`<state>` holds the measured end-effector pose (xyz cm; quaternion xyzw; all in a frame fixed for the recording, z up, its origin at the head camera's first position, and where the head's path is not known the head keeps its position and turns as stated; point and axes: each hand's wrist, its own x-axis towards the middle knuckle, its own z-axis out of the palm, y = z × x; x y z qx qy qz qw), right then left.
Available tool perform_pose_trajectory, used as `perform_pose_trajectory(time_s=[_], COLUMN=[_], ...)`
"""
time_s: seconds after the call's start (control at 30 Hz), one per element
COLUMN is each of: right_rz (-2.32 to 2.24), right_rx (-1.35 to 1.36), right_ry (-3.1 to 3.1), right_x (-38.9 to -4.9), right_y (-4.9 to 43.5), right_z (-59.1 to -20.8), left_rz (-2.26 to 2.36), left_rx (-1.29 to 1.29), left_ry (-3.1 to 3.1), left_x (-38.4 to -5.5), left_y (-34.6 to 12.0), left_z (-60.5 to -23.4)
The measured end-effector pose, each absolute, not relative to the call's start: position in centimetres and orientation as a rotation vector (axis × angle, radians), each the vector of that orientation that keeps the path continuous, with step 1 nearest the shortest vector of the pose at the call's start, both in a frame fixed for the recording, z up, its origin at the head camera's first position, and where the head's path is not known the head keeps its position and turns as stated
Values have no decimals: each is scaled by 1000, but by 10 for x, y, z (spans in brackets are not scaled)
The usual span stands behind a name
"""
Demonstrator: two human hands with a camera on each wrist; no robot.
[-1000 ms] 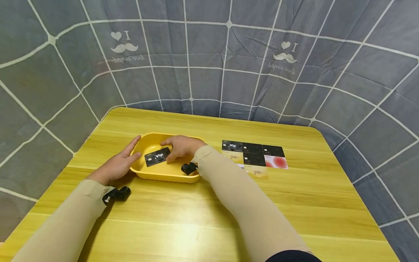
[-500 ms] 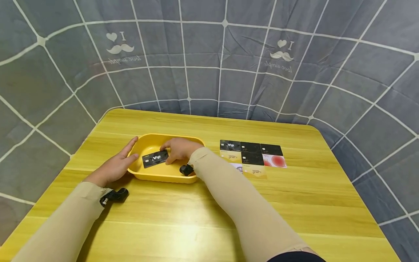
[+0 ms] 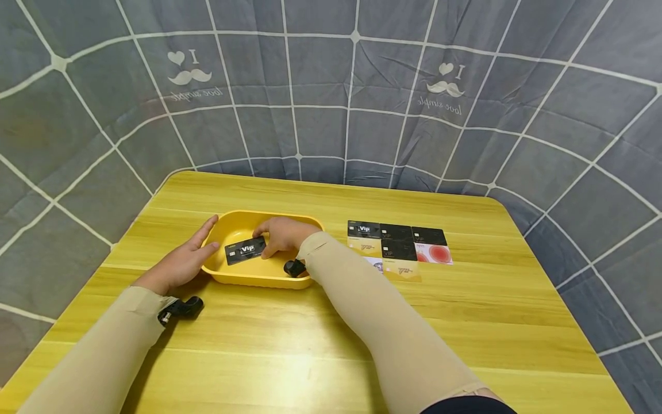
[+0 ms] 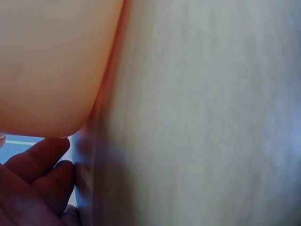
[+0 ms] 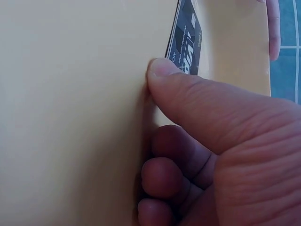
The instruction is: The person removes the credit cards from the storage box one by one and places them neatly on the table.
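Note:
A shallow yellow plastic tray (image 3: 258, 281) stands on the wooden table. Inside lies a black VIP card (image 3: 243, 252), tilted a little; in the right wrist view its edge looks layered, as if more cards lie beneath. My right hand (image 3: 287, 234) reaches into the tray and pinches the right end of the VIP card (image 5: 188, 40) between thumb and fingers, the other fingers curled. With fingers extended, my left hand (image 3: 179, 264) rests against the tray's left side. In the left wrist view its fingers (image 4: 49, 160) touch the tray wall (image 4: 51, 70).
Right of the tray, several cards lie flat in adjoining rows: black VIP cards (image 3: 399, 250), gold cards (image 3: 402, 271) and a red-and-white one (image 3: 434, 253). My right forearm partly covers the row's near left end. A grey checked curtain (image 3: 331, 132) hangs behind the table (image 3: 310, 368).
The view shifted slightly between the first and second frames. The right hand's fingers drew in at the card's right end; since half a second ago, almost nothing has moved.

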<state>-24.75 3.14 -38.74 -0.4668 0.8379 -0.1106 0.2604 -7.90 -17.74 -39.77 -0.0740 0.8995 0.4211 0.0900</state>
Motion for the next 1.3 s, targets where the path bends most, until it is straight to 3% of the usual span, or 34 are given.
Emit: perform_pose_trajectory(time_s=[1.3], right_rz=[-314], right_rx=[-1280], right_ry=[2287], right_x=[-245], right_y=[34], right_z=[-387], left_rz=[1241], left_rx=[-205], left_ry=[2696], left_x=[-78], left_y=[-176], left_z=[-399])
